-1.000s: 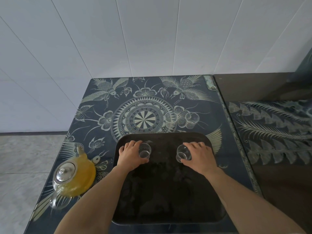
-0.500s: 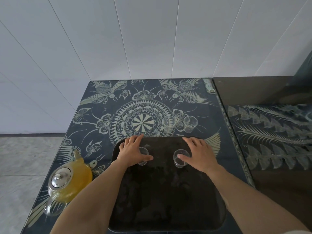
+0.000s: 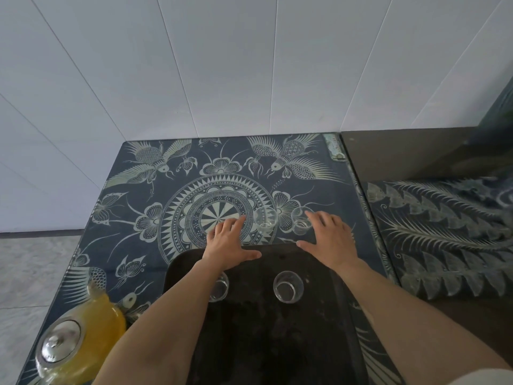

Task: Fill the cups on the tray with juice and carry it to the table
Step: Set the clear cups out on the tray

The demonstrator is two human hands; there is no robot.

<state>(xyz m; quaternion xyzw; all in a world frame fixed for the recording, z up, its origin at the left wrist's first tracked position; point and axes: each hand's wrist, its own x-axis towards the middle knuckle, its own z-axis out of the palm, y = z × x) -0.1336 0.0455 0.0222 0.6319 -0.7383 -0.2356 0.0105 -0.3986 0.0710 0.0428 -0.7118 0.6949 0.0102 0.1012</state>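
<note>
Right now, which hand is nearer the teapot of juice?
Left. The left hand is above and right of the teapot, past the tray's far edge; the right hand is farther right, beyond the tray.

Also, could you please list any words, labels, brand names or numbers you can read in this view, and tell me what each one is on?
No text can be read.
The patterned tabletop carries only drawings of birds, flowers and butterflies.
A small pale label at the tabletop's far right corner is too blurred to read.
The teapot, the tray and the glass cups show no markings.
</note>
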